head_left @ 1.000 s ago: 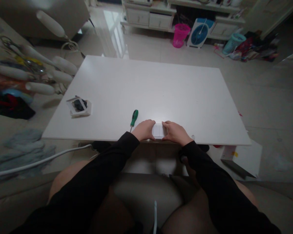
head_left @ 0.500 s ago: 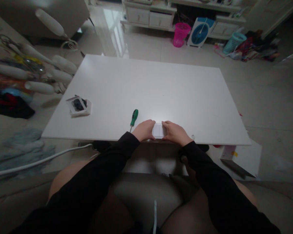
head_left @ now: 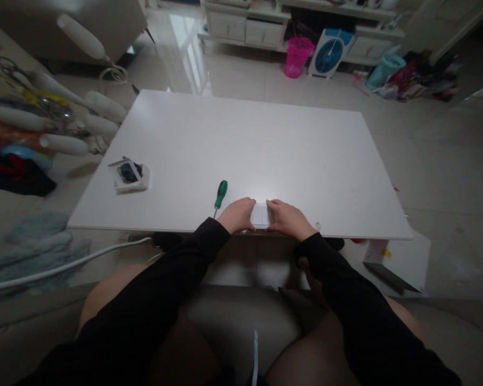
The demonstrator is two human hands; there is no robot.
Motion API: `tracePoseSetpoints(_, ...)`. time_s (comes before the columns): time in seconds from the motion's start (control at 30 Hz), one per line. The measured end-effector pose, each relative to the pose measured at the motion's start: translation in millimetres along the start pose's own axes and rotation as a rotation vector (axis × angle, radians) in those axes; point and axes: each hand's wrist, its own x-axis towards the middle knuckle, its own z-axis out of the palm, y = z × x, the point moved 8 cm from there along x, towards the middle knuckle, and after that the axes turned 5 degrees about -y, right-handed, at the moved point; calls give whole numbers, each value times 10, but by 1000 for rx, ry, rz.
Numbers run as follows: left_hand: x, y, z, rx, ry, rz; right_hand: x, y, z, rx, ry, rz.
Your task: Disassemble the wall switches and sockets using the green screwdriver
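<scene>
A small white block (head_left: 260, 215) with a dividing line down its face, much like a two-rocker wall switch, sits at the table's near edge. My left hand (head_left: 240, 215) grips its left side, thumb toward me and fingers at the far side. On the opposite side my right hand (head_left: 286, 219) holds it the same way. Both palms hide the block's ends. Just left of my left hand lies a green-handled screwdriver (head_left: 221, 194), its shaft pointing toward me and its tip hidden near my sleeve.
The white table (head_left: 241, 139) spreads out ahead of me. An opened small box (head_left: 131, 176) with something dark inside lies at its left. A white cable (head_left: 76, 262) runs below the left edge. Beyond are a pink basket (head_left: 297, 56) and a blue fan (head_left: 328, 53).
</scene>
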Motion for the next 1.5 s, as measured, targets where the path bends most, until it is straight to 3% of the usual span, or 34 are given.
tracePoseSetpoints(1.5, -11, 12, 5, 12, -22, -14, 7, 15, 21, -7, 1, -6)
